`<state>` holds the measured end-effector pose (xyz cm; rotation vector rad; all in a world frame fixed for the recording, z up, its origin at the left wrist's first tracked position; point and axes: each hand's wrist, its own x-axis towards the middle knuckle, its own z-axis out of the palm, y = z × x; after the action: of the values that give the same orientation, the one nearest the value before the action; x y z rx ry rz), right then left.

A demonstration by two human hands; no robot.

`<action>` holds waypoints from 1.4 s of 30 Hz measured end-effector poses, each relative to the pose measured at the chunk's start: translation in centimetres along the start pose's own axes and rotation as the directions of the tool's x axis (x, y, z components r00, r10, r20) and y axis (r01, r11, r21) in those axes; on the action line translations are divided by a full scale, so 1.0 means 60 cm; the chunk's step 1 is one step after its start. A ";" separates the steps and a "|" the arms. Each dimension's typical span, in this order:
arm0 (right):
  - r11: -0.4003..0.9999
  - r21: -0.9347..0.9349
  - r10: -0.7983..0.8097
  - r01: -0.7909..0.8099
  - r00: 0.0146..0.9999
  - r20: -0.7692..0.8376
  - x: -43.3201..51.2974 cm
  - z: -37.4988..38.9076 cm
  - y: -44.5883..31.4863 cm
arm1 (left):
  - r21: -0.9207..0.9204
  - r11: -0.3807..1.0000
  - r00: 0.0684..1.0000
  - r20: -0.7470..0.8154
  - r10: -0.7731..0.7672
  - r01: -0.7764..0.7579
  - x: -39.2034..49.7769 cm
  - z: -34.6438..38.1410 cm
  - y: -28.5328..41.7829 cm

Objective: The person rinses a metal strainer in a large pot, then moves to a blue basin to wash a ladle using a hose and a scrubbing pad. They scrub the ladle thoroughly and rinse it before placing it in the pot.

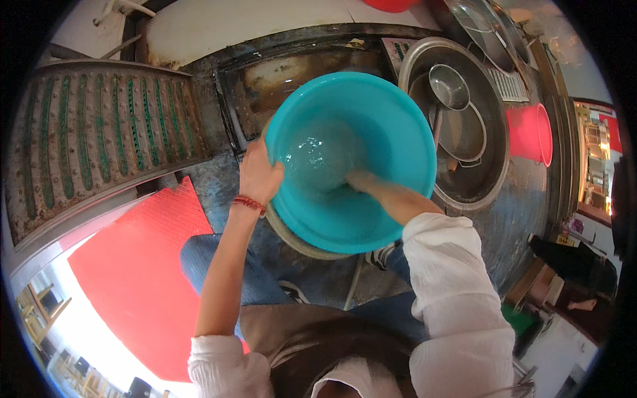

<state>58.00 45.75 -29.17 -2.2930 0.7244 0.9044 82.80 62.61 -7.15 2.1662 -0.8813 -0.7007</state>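
A large turquoise plastic basin (398, 149) is in front of me, seeming tilted, with shallow, slightly cloudy water (311, 159) pooled on its left side. My left hand (261, 169) grips the basin's left rim, thumb over the edge. A red bead bracelet (247, 202) circles that wrist. Inside the basin, my right hand (361, 180) reaches down to the water; it is blurred and its fingers are partly hidden, so whether it holds anything is unclear. Below the basin, the edge of a round, tan, woven-looking thing (288, 239) shows.
A big metal pan (500, 149) on the right holds a metal ladle (449, 87) and a strainer (463, 134). Beyond it stands a pink bucket (528, 134). Left are a rusty slotted metal rack (107, 134) and a red sheet (144, 278). A dark, stained trough (293, 74) lies behind the basin.
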 end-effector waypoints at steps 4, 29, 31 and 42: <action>0.735 -0.678 -0.246 0.024 0.941 -0.233 0.065 -0.130 -0.001 | 0.014 1.000 0.999 0.033 0.015 -0.015 -0.002 -0.009 0.006; 0.969 -0.233 -0.039 0.086 0.979 0.199 -0.331 -0.229 -0.203 | -0.120 0.988 0.995 -0.004 0.101 -0.101 0.005 0.012 -0.066; 0.788 -0.590 -0.266 0.175 0.961 -0.070 -0.286 -0.226 -0.074 | -0.190 0.969 0.986 0.017 0.165 -0.159 0.016 0.013 -0.072; 0.899 0.222 -0.249 0.377 0.858 -0.449 -0.323 -0.142 -0.349 | -0.279 0.952 0.986 0.067 0.150 -0.126 0.021 0.039 -0.070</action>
<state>63.19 59.89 -3.48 -2.2449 0.5757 0.1378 83.57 63.00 -12.02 1.8230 -0.9129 -0.8014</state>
